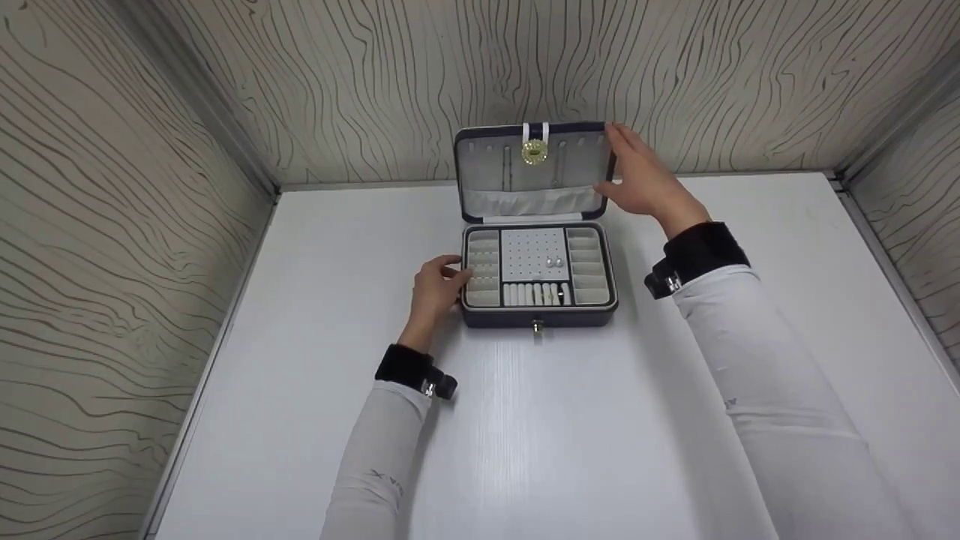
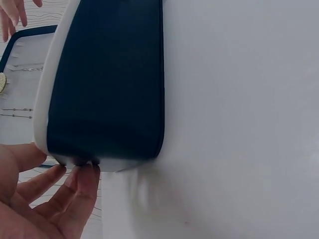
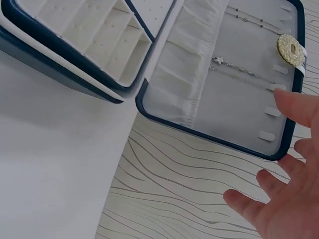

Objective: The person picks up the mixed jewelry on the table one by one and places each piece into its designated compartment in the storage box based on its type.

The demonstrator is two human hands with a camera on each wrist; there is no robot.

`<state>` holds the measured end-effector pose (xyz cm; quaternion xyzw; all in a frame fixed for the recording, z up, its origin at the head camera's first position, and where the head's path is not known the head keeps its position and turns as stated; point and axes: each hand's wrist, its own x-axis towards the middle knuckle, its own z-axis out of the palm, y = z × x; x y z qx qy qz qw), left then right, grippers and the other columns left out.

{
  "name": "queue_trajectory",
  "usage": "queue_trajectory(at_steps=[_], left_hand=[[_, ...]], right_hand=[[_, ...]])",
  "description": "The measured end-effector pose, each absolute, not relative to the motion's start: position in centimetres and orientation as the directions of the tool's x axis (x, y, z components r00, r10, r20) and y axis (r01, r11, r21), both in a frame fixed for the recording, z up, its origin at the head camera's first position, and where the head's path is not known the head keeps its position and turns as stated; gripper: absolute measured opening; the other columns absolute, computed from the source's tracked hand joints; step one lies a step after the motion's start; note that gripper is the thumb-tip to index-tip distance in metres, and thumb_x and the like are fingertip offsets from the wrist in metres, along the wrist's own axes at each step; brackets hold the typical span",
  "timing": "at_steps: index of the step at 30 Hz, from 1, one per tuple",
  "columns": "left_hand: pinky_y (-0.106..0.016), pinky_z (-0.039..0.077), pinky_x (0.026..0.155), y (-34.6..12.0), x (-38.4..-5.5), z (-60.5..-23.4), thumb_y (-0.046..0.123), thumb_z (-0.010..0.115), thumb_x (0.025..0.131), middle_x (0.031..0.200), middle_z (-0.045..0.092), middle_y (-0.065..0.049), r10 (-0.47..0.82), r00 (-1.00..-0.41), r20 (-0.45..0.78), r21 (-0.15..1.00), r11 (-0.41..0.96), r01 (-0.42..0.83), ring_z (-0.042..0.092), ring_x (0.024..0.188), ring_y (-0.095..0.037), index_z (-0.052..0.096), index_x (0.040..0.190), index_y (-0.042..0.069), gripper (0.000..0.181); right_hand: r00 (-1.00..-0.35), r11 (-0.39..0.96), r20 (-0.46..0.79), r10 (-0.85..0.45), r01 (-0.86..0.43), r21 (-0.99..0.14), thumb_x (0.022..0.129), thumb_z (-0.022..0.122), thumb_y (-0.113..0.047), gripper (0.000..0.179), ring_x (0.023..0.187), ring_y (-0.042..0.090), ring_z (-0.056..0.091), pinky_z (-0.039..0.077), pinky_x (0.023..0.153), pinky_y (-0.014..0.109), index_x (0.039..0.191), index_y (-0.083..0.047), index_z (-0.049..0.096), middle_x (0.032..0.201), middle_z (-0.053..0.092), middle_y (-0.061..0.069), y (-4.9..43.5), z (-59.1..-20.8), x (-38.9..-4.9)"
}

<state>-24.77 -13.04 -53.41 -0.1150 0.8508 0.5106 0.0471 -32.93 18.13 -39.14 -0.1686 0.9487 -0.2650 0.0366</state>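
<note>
A dark blue jewelry box (image 1: 538, 318) stands on the table with its lid (image 1: 495, 166) raised. Along its left side my left hand (image 1: 436, 289) holds the box, thumb at the upper rim and bent fingers against the back of the side wall (image 2: 107, 84). At the lid's right edge is my right hand (image 1: 646, 176), fingers spread and fairly straight, its thumb in front of the lid lining. Necklaces (image 3: 244, 72) hang inside the lid, and a gold round clasp (image 1: 534, 152) dangles from its top edge. Two pearl earrings (image 1: 554, 262) sit on the perforated panel (image 1: 523, 251).
White ring rolls (image 1: 525, 294) with a few rings line the front of the box. Divided compartments (image 1: 589, 264) flank the panel. The white table (image 1: 525, 435) meets wood-grain patterned walls (image 1: 360, 90) at the back and sides. A small lock (image 1: 537, 327) protrudes from the box's front.
</note>
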Motion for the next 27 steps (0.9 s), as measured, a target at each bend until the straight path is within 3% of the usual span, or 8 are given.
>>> queue_trajectory(at_steps=[11,21,27], left_hand=[[-0.028,0.056,0.066,-13.2,-24.9,-53.6,0.021,0.068,0.093,0.1,0.066,-0.01,-0.129,-0.975,-0.178,0.861,0.459,-0.218,0.064,0.077,-0.018,0.063,0.128,0.006,0.038],[-0.029,0.05,0.065,-13.2,-24.7,-53.8,0.025,0.066,0.095,0.103,0.066,-0.009,-0.111,-0.983,-0.144,0.829,0.53,-0.181,0.062,0.08,-0.018,0.061,0.131,0.008,0.04],[-0.031,0.055,0.069,-13.8,-24.5,-53.8,0.019,0.053,0.102,0.103,0.064,-0.012,-0.061,-0.985,-0.163,0.864,0.472,-0.173,0.064,0.083,-0.019,0.06,0.131,0.002,0.035]], right_hand=[[-0.941,0.787,0.051,-0.334,-0.308,-0.534,0.092,0.062,-0.007,0.083,0.142,0.041,0.023,0.026,0.112,0.053,0.156,0.0,0.008,0.159,0.008,0.02,18.5,-39.4,-32.2],[-0.947,0.793,0.133,-0.291,-0.317,-0.52,0.098,0.048,-0.001,0.062,0.138,0.039,0.032,0.031,0.109,0.053,0.154,0.0,0.023,0.153,0.024,0.02,18.6,-39.9,-29.7],[-0.945,0.827,0.203,-0.258,-0.325,-0.46,0.098,0.051,-0.001,0.054,0.137,0.038,0.034,0.036,0.105,0.053,0.149,0.001,0.034,0.148,0.034,0.019,18.6,-40.4,-27.7]])
